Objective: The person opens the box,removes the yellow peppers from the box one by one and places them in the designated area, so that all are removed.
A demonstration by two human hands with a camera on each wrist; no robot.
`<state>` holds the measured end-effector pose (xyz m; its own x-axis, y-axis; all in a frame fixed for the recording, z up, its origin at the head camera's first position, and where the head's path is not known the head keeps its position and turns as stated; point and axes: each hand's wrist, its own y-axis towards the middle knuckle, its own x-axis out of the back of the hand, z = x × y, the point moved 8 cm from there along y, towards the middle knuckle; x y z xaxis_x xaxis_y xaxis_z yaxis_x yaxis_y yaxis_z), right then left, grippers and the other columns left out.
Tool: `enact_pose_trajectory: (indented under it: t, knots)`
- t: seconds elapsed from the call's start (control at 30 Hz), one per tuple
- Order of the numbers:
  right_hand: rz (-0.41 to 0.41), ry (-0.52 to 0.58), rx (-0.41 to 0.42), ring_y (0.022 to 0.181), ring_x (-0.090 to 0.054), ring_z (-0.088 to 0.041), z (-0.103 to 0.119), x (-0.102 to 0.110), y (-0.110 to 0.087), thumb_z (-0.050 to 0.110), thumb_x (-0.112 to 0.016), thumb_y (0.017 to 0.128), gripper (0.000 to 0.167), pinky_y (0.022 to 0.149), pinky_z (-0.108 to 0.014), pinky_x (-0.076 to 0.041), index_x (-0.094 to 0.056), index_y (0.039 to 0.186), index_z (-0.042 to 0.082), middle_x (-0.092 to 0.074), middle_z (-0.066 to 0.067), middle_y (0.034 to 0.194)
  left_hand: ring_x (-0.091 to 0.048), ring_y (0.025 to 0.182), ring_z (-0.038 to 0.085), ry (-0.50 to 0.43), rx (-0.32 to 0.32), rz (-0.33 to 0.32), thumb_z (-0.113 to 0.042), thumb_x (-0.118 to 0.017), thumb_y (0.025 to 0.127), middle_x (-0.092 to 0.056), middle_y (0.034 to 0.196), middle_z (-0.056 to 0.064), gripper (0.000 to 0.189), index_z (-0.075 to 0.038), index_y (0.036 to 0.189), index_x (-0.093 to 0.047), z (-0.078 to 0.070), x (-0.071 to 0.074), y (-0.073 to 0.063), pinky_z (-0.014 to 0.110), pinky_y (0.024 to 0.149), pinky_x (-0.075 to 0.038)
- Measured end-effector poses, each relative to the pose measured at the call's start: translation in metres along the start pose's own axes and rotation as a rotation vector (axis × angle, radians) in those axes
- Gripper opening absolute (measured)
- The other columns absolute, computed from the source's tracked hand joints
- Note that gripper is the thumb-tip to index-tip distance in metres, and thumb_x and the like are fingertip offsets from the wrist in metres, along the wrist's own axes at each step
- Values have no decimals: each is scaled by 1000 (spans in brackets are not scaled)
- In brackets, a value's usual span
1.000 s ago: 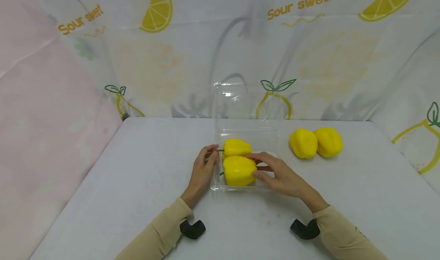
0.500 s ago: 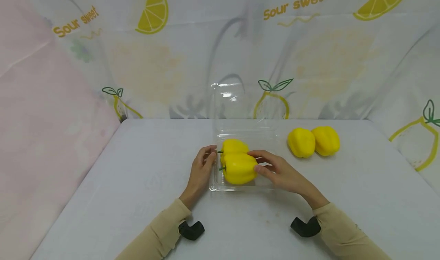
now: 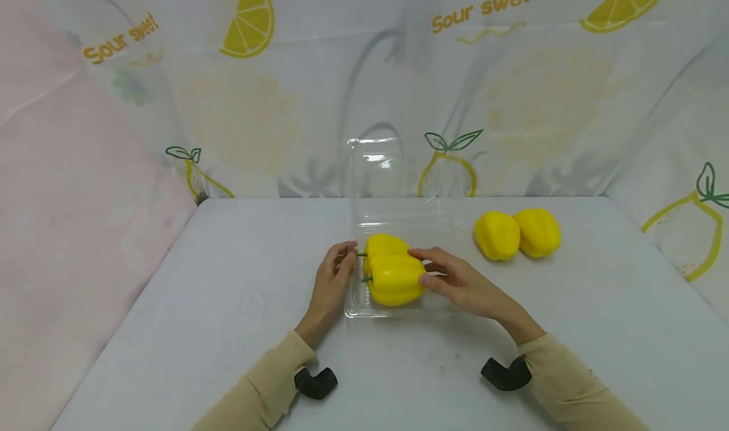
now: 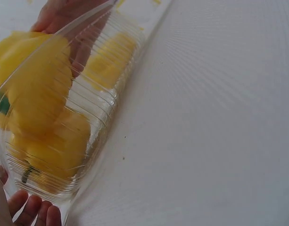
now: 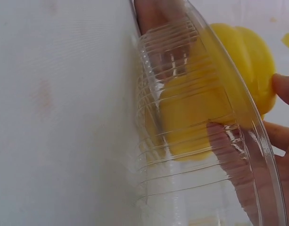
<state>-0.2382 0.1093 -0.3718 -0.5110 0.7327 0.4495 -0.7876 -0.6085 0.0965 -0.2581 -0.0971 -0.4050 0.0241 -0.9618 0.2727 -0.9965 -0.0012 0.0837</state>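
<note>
An open clear plastic clamshell container (image 3: 376, 313) has yellow bell peppers in it, stems toward the left. My right hand (image 3: 464, 285) grips the blunt right end of the front bell pepper (image 3: 397, 282), thumb in front and fingers behind. This pepper rises above the rim in the right wrist view, over a lower bell pepper (image 5: 189, 122) seen through the wall. Another bell pepper (image 3: 383, 243) lies just behind the front one. My left hand (image 3: 331, 279) holds the container's left side, its fingertips (image 4: 32, 209) against the outer wall.
The raised transparent lid (image 3: 378, 165) stands up at the back, against the lemon-printed cloth backdrop. Two more yellow bell peppers (image 3: 497, 235) lie side by side on the white table (image 3: 250, 279), right of the container.
The front bell pepper has shifted slightly back, up against the rear one, with my right hand still on it. My left hand stays at the container's side. The view has drifted a little.
</note>
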Motion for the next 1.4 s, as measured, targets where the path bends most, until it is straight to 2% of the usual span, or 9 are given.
enact_pose_trajectory:
  t: [0.13, 0.37, 0.57, 0.8, 0.87, 1.07, 1.23, 1.3, 1.4]
  knots:
    - [-7, 10, 48, 125, -48, -27, 4, 1, 0, 16, -53, 96, 45, 103, -29, -45, -42, 140, 15, -46, -6, 137, -54, 117, 29, 3, 6, 8, -18, -44, 100, -54, 130, 19, 35, -2, 131, -48, -18, 3, -8, 43, 102, -45]
    - [-55, 43, 55, 120, -51, -24, 6, 5, 0, 17, -53, 96, 44, 99, -18, -46, -43, 139, 14, -46, -7, 141, -54, 117, 29, -8, -3, 7, -18, -44, 100, -54, 130, 19, 35, -2, 131, -48, -17, 3, -8, 43, 102, -46]
    - [-68, 78, 66, 117, -55, -11, 6, 6, -1, 15, -52, 97, 43, 96, -18, -48, -42, 139, 13, -48, -10, 139, -55, 117, 29, -26, 5, 9, -17, -45, 100, -55, 129, 20, 35, -2, 130, -49, -16, 3, -6, 42, 102, -46]
    - [-77, 161, 81, 114, -56, -7, 8, 9, -3, 10, -52, 96, 43, 93, -20, -50, -38, 137, 8, -46, -18, 139, -54, 118, 26, -50, -4, 2, -24, -46, 100, -55, 131, 15, 36, -7, 131, -49, 14, -1, 7, 41, 102, -46]
    - [-83, 174, 79, 115, -55, -7, 8, 10, -3, 10, -51, 96, 43, 93, -20, -50, -37, 137, 8, -44, -18, 140, -54, 119, 24, -48, -10, 0, -26, -46, 100, -55, 131, 13, 36, -9, 131, -49, 18, -2, 8, 39, 101, -47]
    - [-109, 138, 92, 120, -52, -12, 8, 12, -4, 10, -51, 96, 46, 95, -20, -49, -36, 140, 11, -41, -14, 143, -54, 119, 23, -53, -4, -1, -27, -46, 100, -56, 130, 11, 35, -10, 130, -50, 17, -2, 8, 37, 100, -48]
    - [-118, 85, 108, 127, -48, -16, 9, 13, -5, 11, -48, 98, 46, 98, -18, -45, -38, 143, 12, -39, -10, 147, -55, 117, 28, -49, 5, 9, -19, -45, 100, -55, 130, 18, 35, -3, 130, -49, -2, 1, 0, 39, 99, -48]
    - [-127, 72, 116, 126, -49, -15, 9, 15, -6, 10, -48, 98, 46, 98, -18, -45, -39, 142, 12, -39, -10, 147, -55, 117, 29, -44, 11, 13, -17, -45, 100, -55, 130, 19, 35, -2, 130, -48, -5, 1, -1, 40, 99, -48]
    - [-148, 60, 127, 121, -53, -13, 11, 19, -7, 9, -48, 97, 45, 97, -19, -47, -40, 142, 14, -41, -9, 145, -54, 118, 26, -42, 18, 13, -20, -45, 100, -55, 131, 17, 34, -5, 130, -49, 3, 1, 2, 39, 100, -48]
